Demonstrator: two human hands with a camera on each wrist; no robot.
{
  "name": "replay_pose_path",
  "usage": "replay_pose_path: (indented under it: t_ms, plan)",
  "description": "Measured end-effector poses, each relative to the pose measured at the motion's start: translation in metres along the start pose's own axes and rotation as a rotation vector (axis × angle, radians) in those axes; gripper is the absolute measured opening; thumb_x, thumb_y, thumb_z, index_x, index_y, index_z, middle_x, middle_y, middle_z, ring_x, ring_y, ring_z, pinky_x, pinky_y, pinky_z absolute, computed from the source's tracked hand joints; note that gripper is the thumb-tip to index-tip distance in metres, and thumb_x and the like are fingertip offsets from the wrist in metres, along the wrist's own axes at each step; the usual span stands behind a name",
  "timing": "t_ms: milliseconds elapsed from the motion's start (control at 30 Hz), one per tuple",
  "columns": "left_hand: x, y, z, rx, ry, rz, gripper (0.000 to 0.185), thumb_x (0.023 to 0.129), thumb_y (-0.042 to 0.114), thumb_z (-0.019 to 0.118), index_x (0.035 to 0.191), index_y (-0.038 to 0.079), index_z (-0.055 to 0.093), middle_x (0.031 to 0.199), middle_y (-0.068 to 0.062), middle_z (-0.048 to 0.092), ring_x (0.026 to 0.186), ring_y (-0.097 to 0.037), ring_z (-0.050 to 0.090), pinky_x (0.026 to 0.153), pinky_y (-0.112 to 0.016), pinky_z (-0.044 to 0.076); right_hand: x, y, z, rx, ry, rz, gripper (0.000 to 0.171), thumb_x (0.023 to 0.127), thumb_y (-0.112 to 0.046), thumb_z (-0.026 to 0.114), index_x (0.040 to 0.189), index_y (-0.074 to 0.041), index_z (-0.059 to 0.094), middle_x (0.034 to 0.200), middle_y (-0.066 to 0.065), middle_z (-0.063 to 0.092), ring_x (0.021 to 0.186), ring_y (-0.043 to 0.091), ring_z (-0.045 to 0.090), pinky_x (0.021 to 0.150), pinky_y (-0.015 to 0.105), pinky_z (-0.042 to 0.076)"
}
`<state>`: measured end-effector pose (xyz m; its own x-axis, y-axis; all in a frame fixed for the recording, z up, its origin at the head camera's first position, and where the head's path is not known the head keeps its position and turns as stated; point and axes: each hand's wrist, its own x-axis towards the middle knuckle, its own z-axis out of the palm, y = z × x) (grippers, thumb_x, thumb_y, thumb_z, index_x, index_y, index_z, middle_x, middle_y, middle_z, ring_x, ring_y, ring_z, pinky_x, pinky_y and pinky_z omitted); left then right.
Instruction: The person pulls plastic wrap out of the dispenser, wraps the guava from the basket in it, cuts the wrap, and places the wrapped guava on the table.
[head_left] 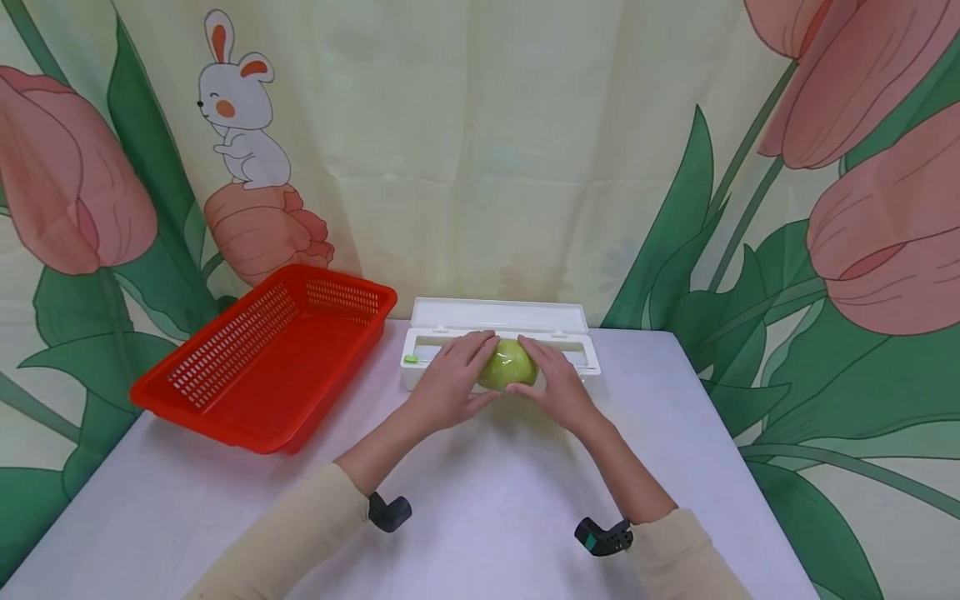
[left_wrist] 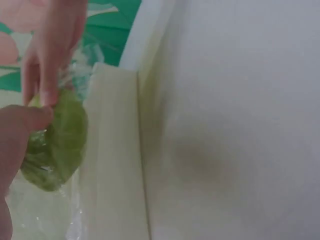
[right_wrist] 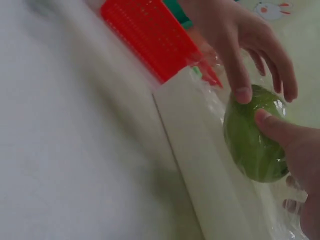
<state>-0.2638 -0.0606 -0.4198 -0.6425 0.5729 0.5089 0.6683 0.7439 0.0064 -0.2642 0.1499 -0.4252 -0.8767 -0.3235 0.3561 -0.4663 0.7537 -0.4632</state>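
A round green fruit [head_left: 508,365] with clear plastic wrap over it is held between both hands, just above a white cling film dispenser [head_left: 592,360]. My left hand [head_left: 453,379] grips its left side, and my right hand [head_left: 557,385] grips the other. In the right wrist view, both thumbs press the near face of the fruit [right_wrist: 252,142]. Loose cling film [right_wrist: 215,106] trails between fruit and box. Behind them stands the dispenser's raised lid [head_left: 498,315]. A small green slider [head_left: 410,359] sits at the box's left end. The fruit's far side is hidden.
On the left of the white-covered table [head_left: 480,517] stands a red plastic basket [head_left: 281,433] with slotted walls. A curtain [head_left: 480,150] printed with tulips and a rabbit hangs close behind the dispenser. Both forearms carry dark wrist cameras [head_left: 388,512].
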Motion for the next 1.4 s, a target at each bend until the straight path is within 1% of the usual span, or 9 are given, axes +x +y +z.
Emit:
replay_pose_path:
  t_ms: [167,400,500,633,767,900,1000,1167,1400]
  plan:
    - [-0.004,0.007,0.009,0.034,0.039,0.012,0.081,0.075,0.037,0.072,0.141,0.011,0.033,0.145,-0.002,0.037,0.135,-0.021,0.032,0.108,-0.038,0.033,0.007,-0.002,-0.006,0.019,0.03,-0.007,0.074,0.077,-0.036,0.07,0.14,-0.017,0.036,0.145,0.005,0.036,0.133,0.026,0.034,0.104,0.046,0.037]
    - [0.0,0.0,0.02,-0.006,0.061,-0.048,0.085,0.074,0.034,0.074,0.142,0.011,0.029,0.147,-0.003,0.034,0.136,-0.023,0.031,0.103,-0.039,0.038,0.002,-0.007,0.0,-0.098,0.276,-0.158,0.061,0.076,-0.029,0.073,0.13,-0.014,0.05,0.136,0.003,0.048,0.128,0.022,0.042,0.102,0.047,0.038]
    - [0.004,-0.004,0.021,-0.02,0.068,-0.071,0.084,0.073,0.034,0.074,0.142,0.011,0.03,0.146,-0.003,0.035,0.135,-0.022,0.032,0.103,-0.038,0.038,-0.002,-0.013,0.005,-0.156,0.338,-0.242,0.058,0.075,-0.024,0.075,0.127,-0.011,0.053,0.133,0.004,0.05,0.127,0.023,0.043,0.102,0.045,0.039]
    - [0.008,-0.008,0.02,-0.039,0.072,-0.084,0.082,0.073,0.034,0.074,0.14,0.011,0.033,0.143,-0.003,0.039,0.133,-0.02,0.035,0.104,-0.038,0.037,-0.001,-0.015,0.013,-0.201,0.308,-0.261,0.067,0.074,-0.025,0.076,0.132,-0.01,0.047,0.139,0.007,0.044,0.132,0.026,0.037,0.105,0.044,0.036]
    - [0.012,-0.011,0.019,-0.045,0.042,-0.086,0.08,0.074,0.036,0.073,0.14,0.011,0.034,0.142,-0.003,0.039,0.132,-0.019,0.035,0.105,-0.039,0.036,0.005,-0.01,0.017,-0.192,0.26,-0.176,0.08,0.071,-0.03,0.078,0.138,-0.01,0.039,0.142,0.011,0.039,0.132,0.028,0.035,0.107,0.046,0.034]
    - [0.015,-0.008,0.015,0.058,-0.004,-0.091,0.084,0.074,0.041,0.071,0.142,0.013,0.03,0.145,-0.002,0.036,0.134,-0.02,0.032,0.11,-0.042,0.028,0.01,-0.008,0.017,-0.146,0.226,-0.109,0.081,0.071,-0.031,0.078,0.138,-0.011,0.038,0.141,0.01,0.04,0.13,0.027,0.039,0.104,0.046,0.037]
    - [0.016,0.0,0.012,0.123,0.017,-0.037,0.084,0.075,0.039,0.071,0.142,0.01,0.03,0.147,-0.004,0.033,0.136,-0.022,0.03,0.113,-0.043,0.023,0.012,-0.005,0.016,-0.126,0.203,-0.085,0.078,0.073,-0.03,0.076,0.138,-0.012,0.038,0.141,0.01,0.04,0.129,0.027,0.039,0.104,0.046,0.038]
    - [0.014,0.013,0.012,0.03,0.114,0.085,0.076,0.075,0.02,0.073,0.138,0.002,0.036,0.143,-0.011,0.038,0.133,-0.024,0.036,0.109,-0.034,0.034,0.016,-0.002,0.016,-0.113,0.191,-0.053,0.075,0.074,-0.028,0.075,0.137,-0.012,0.039,0.141,0.009,0.041,0.129,0.027,0.039,0.106,0.043,0.036]
    - [0.009,0.006,0.023,-0.011,0.123,-0.029,0.084,0.072,0.018,0.075,0.14,0.0,0.029,0.146,-0.013,0.03,0.135,-0.025,0.032,0.107,-0.034,0.035,0.015,-0.001,0.017,-0.064,0.17,-0.035,0.073,0.076,-0.027,0.074,0.138,-0.013,0.037,0.143,0.007,0.038,0.131,0.025,0.037,0.105,0.04,0.038]
